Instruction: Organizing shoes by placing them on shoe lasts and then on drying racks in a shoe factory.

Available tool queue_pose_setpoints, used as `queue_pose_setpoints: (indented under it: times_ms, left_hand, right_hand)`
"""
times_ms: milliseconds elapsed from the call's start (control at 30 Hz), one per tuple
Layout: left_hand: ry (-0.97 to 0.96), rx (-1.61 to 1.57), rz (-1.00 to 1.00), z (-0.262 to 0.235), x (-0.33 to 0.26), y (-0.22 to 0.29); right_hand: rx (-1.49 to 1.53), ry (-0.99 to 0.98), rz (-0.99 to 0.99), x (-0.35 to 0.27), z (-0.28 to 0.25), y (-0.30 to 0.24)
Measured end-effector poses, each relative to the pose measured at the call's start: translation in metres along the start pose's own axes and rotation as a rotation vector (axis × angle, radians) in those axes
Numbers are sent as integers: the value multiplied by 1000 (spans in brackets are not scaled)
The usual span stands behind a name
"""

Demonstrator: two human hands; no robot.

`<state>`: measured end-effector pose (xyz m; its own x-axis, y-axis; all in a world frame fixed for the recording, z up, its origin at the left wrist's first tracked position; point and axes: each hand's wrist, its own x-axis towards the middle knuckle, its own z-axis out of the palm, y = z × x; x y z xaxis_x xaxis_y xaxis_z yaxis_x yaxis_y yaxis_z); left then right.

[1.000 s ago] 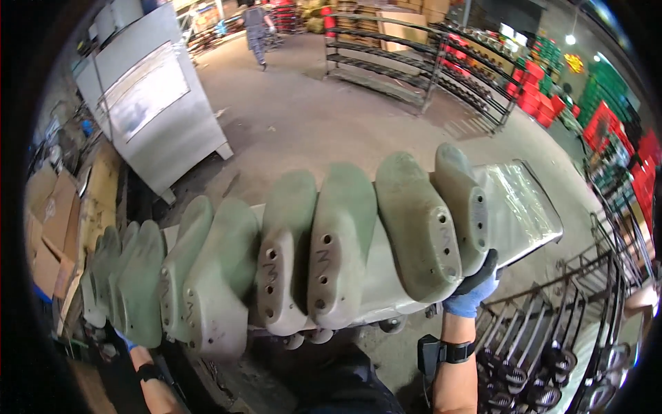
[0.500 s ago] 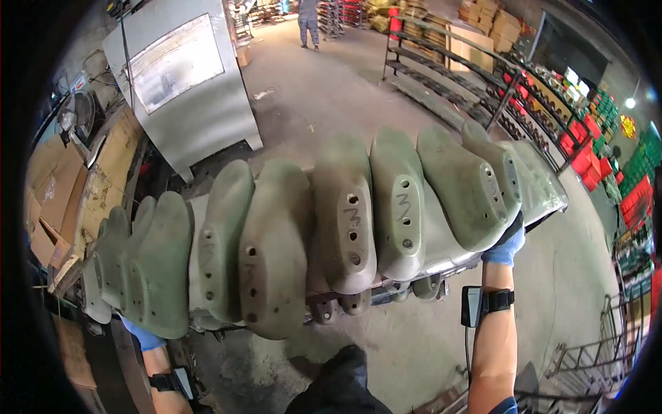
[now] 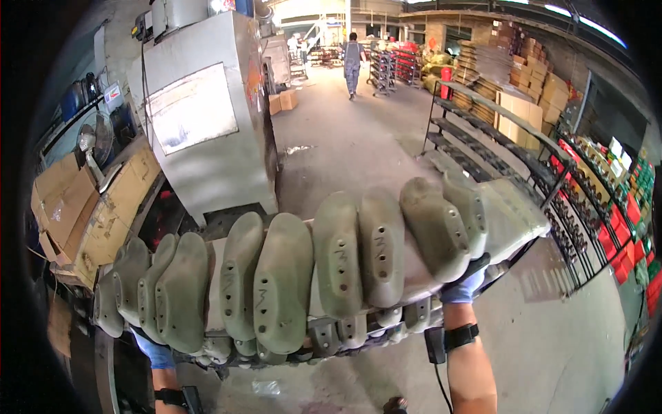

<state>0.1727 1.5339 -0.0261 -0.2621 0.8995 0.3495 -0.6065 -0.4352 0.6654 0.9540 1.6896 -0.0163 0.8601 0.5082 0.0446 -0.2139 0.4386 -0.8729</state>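
Note:
Several grey-green shoe lasts [image 3: 283, 283] stand in a row along the top of a rack [image 3: 321, 359], soles tilted toward me, with holes and dark marks on them. More lasts hang on a lower level under the row. My left hand [image 3: 157, 353], in a blue glove, is closed at the rack's near left end, its fingers mostly hidden behind lasts. At the right end my right hand [image 3: 463, 286], in a blue glove with a dark palm, is closed on the rack beneath the tilted last [image 3: 434, 231]. A greenish cover [image 3: 507, 207] lies over the rack's far right part.
A grey metal machine [image 3: 214, 165] stands ahead on the left, near cardboard [image 3: 65, 200] and a fan [image 3: 96, 134]. Dark shelving racks [image 3: 493, 114] line the right side, with red bins [image 3: 614, 238] beyond. A person [image 3: 352, 62] walks in the aisle ahead, by stacked cartons.
The view has tilted up, showing more of the aisle and the whole person ahead. The row of lasts sits lower in the picture. Both hands stay at the rack's ends.

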Motion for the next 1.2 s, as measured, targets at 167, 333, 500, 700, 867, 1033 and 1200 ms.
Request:
queue_pose_setpoints:
  times_ms: [167, 333, 500, 700, 867, 1033, 1200]
  left_hand:
    - [525, -125, 163, 115, 71, -102]
    - [632, -276, 232, 253, 159, -203]
    - [811, -406, 275, 376, 254, -304]
    - [804, -340, 365, 431, 390, -424]
    - [894, -412, 389, 481, 519, -530]
    - [252, -896, 493, 349, 580, -594]
    - [-630, -2669, 1281, 452, 742, -710]
  right_hand:
    - [-306, -17, 43, 121, 105, 48]
    - [-24, 69, 358, 247, 220, 63]
    - [-170, -56, 192, 377, 312, 142]
    - [296, -363, 486, 503, 455, 195]
    - [444, -383, 507, 634, 588, 282]
    - [469, -476, 511, 762, 734, 395]
    - [424, -474, 642, 860, 866, 486]
